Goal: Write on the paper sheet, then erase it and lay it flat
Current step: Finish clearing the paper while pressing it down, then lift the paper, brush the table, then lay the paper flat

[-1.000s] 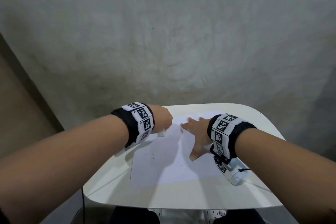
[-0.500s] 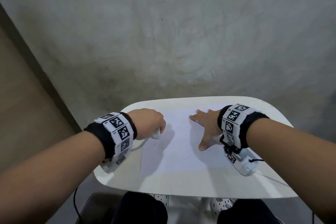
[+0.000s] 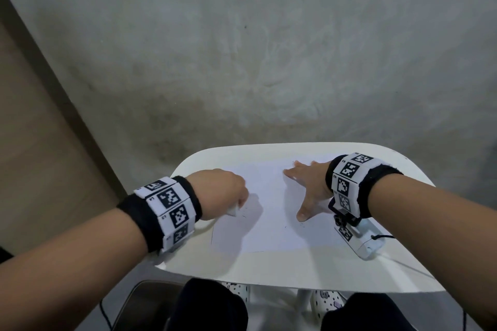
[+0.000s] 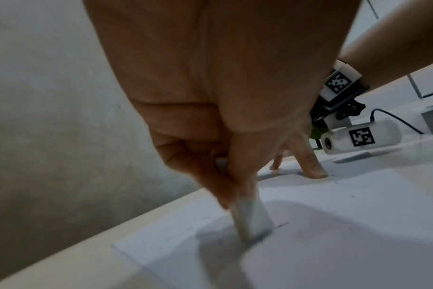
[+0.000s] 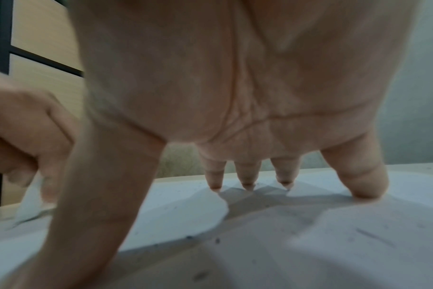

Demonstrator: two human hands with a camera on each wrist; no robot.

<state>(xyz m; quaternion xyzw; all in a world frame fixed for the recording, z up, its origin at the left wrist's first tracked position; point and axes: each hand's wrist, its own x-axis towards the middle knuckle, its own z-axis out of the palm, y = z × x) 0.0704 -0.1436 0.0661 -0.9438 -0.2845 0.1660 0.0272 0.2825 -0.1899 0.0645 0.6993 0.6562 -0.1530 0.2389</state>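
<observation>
A white paper sheet [image 3: 271, 212] lies flat on the small white table [image 3: 282, 271]. My left hand [image 3: 223, 193] pinches a white eraser [image 3: 233, 211] and presses its lower edge onto the sheet's left part; the left wrist view shows the eraser [image 4: 253, 219] standing tilted on the paper [image 4: 334, 244]. My right hand [image 3: 309, 185] rests spread on the sheet's right half, with the fingertips [image 5: 246, 185] and thumb planted on the paper [image 5: 181, 217]. Faint pencil marks and eraser crumbs dot the sheet.
The table's rounded front edge is close to my knees [image 3: 212, 306]. A grey concrete wall [image 3: 242, 48] rises behind the table, with a tan panel [image 3: 35, 129] at the left. The right wrist's camera and its cable [image 3: 360, 239] hang over the table's right side.
My left hand has slid with the eraser toward me and to the left across the sheet. The right hand has stayed spread on the paper.
</observation>
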